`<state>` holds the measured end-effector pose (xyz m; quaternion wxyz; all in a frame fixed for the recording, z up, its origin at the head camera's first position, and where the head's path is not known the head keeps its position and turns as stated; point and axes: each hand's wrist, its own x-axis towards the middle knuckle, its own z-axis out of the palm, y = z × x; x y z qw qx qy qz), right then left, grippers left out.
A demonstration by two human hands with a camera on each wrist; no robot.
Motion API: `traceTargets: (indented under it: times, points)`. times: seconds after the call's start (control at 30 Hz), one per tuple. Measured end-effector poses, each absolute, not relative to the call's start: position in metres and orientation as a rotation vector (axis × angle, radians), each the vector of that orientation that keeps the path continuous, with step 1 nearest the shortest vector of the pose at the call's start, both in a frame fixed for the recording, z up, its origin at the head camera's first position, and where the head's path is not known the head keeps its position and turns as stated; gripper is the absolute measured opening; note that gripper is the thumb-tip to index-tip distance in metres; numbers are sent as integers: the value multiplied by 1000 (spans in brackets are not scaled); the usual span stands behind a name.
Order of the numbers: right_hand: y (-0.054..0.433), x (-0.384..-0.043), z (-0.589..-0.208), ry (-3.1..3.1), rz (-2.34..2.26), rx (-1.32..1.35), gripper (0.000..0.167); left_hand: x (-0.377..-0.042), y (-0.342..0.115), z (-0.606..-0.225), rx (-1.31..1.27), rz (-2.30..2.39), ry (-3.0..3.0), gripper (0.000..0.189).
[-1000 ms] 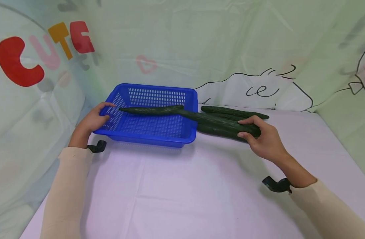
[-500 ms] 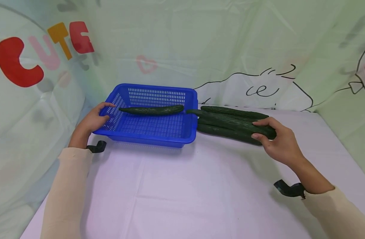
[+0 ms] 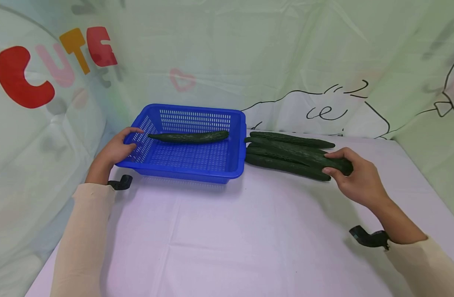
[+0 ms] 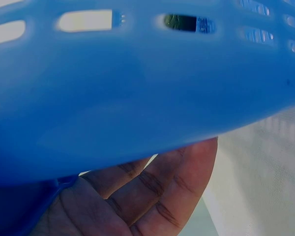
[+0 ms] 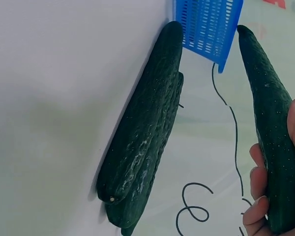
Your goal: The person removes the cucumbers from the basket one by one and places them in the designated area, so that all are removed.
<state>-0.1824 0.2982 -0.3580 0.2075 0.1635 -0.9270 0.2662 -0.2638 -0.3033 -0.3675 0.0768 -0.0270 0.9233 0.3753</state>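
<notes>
My left hand (image 3: 117, 147) grips the left rim of a blue plastic basket (image 3: 191, 173), thumb on the inner side. In the left wrist view its fingers (image 4: 169, 196) lie curled under the rim. One cucumber (image 3: 189, 137) lies lengthwise inside the basket. To the right, my right hand (image 3: 360, 179) holds another cucumber (image 3: 302, 153) by its thick end, thumb and fingers on either side. The right wrist view shows this held cucumber (image 5: 273, 118) raised apart from the others, its thin tip close to the basket's right rim.
Several cucumbers (image 3: 286, 166) lie side by side on the white-covered table (image 3: 227, 239), right beside the basket. A pale printed curtain (image 3: 219, 49) hangs close behind and on both sides. Black wrist mounts (image 3: 369, 238) stick out from both wrists.
My right hand has moved right with its cucumber, whose thin tip has come out from over the basket to just right of its rim. The left hand and basket have stayed put.
</notes>
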Motion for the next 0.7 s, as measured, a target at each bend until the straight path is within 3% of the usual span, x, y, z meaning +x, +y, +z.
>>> traceTargets:
  times: [0.7]
  points:
    - [307,-183,-365,-2704,750,453,32,-264,-303,-367,-92,1107,2772,54]
